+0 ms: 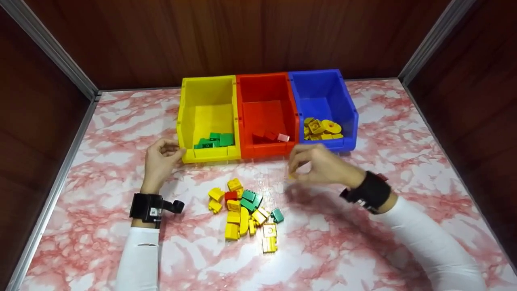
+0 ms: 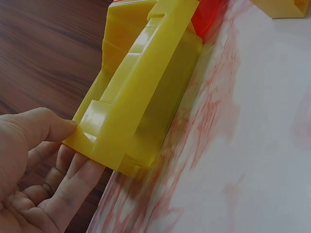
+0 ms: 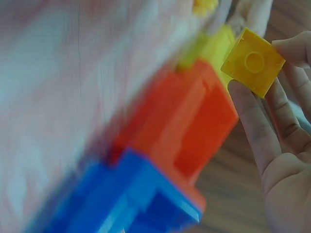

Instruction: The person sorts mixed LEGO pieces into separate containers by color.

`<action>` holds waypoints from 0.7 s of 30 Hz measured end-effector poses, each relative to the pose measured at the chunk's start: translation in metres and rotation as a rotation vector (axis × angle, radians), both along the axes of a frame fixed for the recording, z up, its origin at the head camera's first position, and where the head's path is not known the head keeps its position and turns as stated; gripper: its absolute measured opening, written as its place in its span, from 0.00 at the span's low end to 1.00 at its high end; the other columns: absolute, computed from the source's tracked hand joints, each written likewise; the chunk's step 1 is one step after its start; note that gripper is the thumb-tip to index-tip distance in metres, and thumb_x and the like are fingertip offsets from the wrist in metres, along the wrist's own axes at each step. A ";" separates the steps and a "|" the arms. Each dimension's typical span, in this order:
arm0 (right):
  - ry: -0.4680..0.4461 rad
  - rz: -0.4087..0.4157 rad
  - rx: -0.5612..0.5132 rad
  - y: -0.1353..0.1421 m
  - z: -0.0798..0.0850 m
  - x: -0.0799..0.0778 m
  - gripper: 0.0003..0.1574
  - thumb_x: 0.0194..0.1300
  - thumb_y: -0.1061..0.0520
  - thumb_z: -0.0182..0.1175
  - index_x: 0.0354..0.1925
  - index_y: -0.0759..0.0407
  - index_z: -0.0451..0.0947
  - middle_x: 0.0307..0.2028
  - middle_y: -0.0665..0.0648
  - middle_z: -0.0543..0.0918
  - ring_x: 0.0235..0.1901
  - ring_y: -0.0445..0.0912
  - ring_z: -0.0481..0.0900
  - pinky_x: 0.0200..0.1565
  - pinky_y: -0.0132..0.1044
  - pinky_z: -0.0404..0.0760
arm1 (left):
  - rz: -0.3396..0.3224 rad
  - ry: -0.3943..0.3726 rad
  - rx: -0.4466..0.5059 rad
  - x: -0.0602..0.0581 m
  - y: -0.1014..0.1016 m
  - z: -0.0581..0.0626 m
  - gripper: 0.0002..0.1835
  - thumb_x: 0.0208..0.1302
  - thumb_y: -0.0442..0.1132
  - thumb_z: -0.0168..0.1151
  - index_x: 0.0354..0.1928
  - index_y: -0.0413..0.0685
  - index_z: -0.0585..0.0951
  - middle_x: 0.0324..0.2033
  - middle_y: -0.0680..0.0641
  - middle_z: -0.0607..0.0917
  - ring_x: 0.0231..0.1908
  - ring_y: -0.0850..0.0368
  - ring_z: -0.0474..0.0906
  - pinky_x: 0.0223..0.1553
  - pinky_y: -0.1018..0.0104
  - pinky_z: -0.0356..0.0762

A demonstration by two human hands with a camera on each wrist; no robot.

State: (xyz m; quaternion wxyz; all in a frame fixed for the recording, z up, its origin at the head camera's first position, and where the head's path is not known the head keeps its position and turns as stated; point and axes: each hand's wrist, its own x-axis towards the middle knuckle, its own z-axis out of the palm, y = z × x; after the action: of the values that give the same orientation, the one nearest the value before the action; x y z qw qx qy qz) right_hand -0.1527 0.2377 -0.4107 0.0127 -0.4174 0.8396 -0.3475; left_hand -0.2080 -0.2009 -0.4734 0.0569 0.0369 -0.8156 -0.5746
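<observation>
Head cam: left hand's pinching the yellow bin's near-left corner, towards the counter's back edge. Right hand's in front of the red bin, yellow block at its fingertips. Left wrist: thumb one side of that corner, fingers the other. Right wrist: block's gripped between thumb and fingers.

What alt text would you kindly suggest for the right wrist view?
A person's right hand pinches a square yellow plastic block. Blurred behind it, a blue plastic bin, red plastic bin and yellow plastic bin stand in a row on a pink-streaked white tabletop.
</observation>
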 end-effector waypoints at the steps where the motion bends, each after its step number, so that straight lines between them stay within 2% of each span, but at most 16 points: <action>1: 0.015 -0.021 -0.007 0.005 0.004 -0.002 0.06 0.57 0.66 0.74 0.34 0.57 0.90 0.38 0.54 0.87 0.40 0.45 0.88 0.44 0.41 0.92 | -0.002 0.006 0.006 0.001 0.000 0.000 0.16 0.66 0.35 0.74 0.51 0.35 0.83 0.40 0.50 0.86 0.39 0.65 0.82 0.44 0.80 0.81; 8: 0.118 -0.166 -0.037 0.037 0.028 -0.019 0.09 0.54 0.67 0.76 0.33 0.56 0.91 0.36 0.55 0.89 0.39 0.45 0.87 0.41 0.27 0.88 | -0.003 0.043 0.008 0.000 0.000 -0.001 0.14 0.65 0.33 0.74 0.49 0.33 0.84 0.35 0.54 0.86 0.37 0.66 0.82 0.43 0.80 0.81; 13: 0.148 -0.327 0.000 0.056 0.031 -0.038 0.07 0.57 0.65 0.77 0.34 0.56 0.91 0.34 0.55 0.88 0.37 0.45 0.85 0.38 0.22 0.81 | 0.006 0.032 -0.008 0.000 0.000 -0.001 0.14 0.65 0.34 0.73 0.50 0.34 0.84 0.38 0.51 0.86 0.38 0.66 0.82 0.43 0.80 0.81; 16: 0.126 -0.398 0.027 0.066 0.023 -0.047 0.05 0.59 0.64 0.77 0.36 0.57 0.91 0.35 0.56 0.89 0.38 0.47 0.85 0.37 0.27 0.79 | 0.002 0.025 -0.014 0.001 0.000 0.000 0.15 0.65 0.35 0.74 0.50 0.34 0.84 0.39 0.49 0.87 0.38 0.66 0.82 0.43 0.80 0.81; 21: 0.118 -0.478 0.097 0.078 0.006 -0.060 0.04 0.62 0.64 0.75 0.37 0.61 0.91 0.36 0.61 0.88 0.40 0.54 0.85 0.44 0.44 0.82 | -0.003 0.023 -0.014 0.002 0.000 0.001 0.16 0.66 0.35 0.74 0.51 0.34 0.84 0.40 0.48 0.87 0.38 0.66 0.82 0.43 0.80 0.81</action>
State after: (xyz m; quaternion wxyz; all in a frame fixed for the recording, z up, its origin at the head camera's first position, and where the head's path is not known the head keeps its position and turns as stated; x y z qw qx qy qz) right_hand -0.2127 0.3158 -0.4047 -0.0990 -0.2253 0.9294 -0.2751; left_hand -0.2064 -0.2005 -0.4722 0.0656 0.0288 -0.8189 -0.5695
